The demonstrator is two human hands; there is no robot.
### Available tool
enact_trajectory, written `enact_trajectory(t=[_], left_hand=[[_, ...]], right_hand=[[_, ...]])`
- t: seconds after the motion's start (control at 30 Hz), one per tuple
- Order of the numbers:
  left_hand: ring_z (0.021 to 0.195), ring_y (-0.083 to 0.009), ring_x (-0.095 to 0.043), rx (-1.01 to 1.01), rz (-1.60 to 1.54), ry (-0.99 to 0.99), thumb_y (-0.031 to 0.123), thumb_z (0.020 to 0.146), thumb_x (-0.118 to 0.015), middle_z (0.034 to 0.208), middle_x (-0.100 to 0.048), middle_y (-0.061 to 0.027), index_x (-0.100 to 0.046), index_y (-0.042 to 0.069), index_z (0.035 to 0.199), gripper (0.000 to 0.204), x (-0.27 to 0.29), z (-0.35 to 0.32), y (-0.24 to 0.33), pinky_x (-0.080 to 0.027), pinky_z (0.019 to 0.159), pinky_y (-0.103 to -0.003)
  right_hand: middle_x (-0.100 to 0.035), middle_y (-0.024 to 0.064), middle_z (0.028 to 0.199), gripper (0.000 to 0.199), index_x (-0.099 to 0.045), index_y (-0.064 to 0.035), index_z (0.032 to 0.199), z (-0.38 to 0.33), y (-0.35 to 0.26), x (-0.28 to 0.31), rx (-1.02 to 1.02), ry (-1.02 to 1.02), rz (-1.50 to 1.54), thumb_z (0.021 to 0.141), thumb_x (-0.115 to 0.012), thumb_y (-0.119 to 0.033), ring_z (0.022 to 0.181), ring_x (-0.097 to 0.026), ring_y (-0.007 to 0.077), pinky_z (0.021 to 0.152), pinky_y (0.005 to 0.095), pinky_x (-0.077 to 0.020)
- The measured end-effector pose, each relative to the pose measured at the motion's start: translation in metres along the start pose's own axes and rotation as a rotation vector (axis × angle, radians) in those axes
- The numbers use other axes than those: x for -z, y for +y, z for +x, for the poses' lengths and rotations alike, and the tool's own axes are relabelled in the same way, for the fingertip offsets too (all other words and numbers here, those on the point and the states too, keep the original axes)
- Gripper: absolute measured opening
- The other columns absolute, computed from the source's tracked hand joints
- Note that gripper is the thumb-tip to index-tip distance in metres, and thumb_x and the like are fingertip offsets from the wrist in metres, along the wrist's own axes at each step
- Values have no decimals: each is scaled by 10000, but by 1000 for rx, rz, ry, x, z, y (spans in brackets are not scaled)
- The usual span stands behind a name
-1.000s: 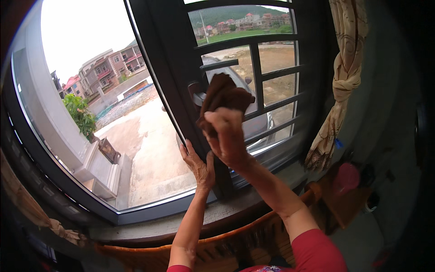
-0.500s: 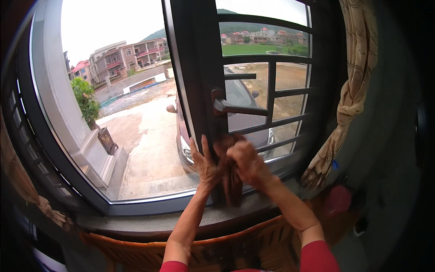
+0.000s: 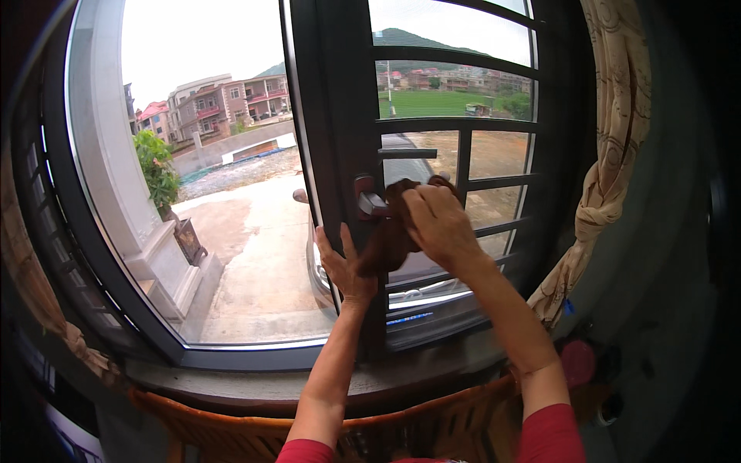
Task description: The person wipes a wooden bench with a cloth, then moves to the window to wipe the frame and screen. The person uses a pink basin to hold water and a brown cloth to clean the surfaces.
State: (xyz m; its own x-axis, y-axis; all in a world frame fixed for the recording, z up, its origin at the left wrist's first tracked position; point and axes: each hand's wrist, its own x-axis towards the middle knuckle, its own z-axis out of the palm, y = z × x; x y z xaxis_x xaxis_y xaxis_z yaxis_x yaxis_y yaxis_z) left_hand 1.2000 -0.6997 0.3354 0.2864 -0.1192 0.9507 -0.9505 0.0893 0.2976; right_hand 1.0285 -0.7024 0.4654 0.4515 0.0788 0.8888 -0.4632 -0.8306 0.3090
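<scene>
Rising well to the left of the left fingers point(image 3: 349, 241), a leafy green plant point(image 3: 154, 166) stands in a dark planter point(image 3: 189, 241), both out beyond the clear pane point(image 3: 247, 301). Over now to the left hand point(image 3: 351, 282): forearm almost straight up from below, palm against the smooth dark window frame point(image 3: 328, 116), digits up and apart, a gap showing between two of them, no object visible in its grip! Just above and right of those fingers sits the handle point(image 3: 370, 202), a shiny, silvery end on a reddish-brown plate. And right beside it, here's the brown cloth point(image 3: 390, 247), soft, bunched, drooping toward the left hand, with part of the handle apparently hidden behind it. The right hand point(image 3: 446, 224) has it! Fingers curled over the folds, a firm-looking hold, forearm slanting up and leftward from a red sleeve point(image 3: 552, 432). Behind and around those fingers run straight dark bars point(image 3: 440, 126), crossing into rectangles. Farther right of them, a patterned beige curtain point(image 3: 606, 193) hangs gathered in a fat, creased knot.
</scene>
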Motion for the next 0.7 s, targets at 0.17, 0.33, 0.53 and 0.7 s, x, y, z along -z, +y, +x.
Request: enact_trajectory(t=[0.17, 0.33, 0.53, 0.7], left_hand=[[1317, -475, -225, 0, 14, -56, 290, 802, -643, 1440, -176, -306, -332, 52, 1396, 712, 1, -2, -6, -251, 1032, -542], [1322, -457, -225, 13, 61, -47, 232, 756, -670, 1449, -165, -303, -313, 62, 1411, 764, -3, -2, -10, -227, 1051, -539], [1314, -476, -228, -20, -1, -31, 220, 765, -666, 1446, -170, -309, -303, 69, 1417, 761, -7, -6, -7, -232, 1042, -548], [1295, -491, -258, -29, 66, -4, 269, 822, -621, 1434, -183, -323, -331, 48, 1401, 684, -5, -4, -12, -263, 1024, -549]], right_hand=[[-554, 148, 939, 247, -526, -20, 1027, -21, 37, 32, -44, -211, 21, 785, -575, -31, 847, -563, 330, 749, 394, -476], [-527, 134, 912, 318, -542, -44, 1037, 44, 28, 22, 64, 211, 146, 742, -632, 32, 835, -546, 321, 717, 391, -469], [-500, 38, 978, 313, -536, -119, 1049, 90, 16, -45, 458, 120, -46, 752, -631, -145, 850, -501, 224, 708, 321, -444], [-485, 10, 1050, 292, -538, -229, 1063, 147, 35, -65, 364, 397, -262, 780, -595, -183, 997, -454, 223, 787, 400, -369]])
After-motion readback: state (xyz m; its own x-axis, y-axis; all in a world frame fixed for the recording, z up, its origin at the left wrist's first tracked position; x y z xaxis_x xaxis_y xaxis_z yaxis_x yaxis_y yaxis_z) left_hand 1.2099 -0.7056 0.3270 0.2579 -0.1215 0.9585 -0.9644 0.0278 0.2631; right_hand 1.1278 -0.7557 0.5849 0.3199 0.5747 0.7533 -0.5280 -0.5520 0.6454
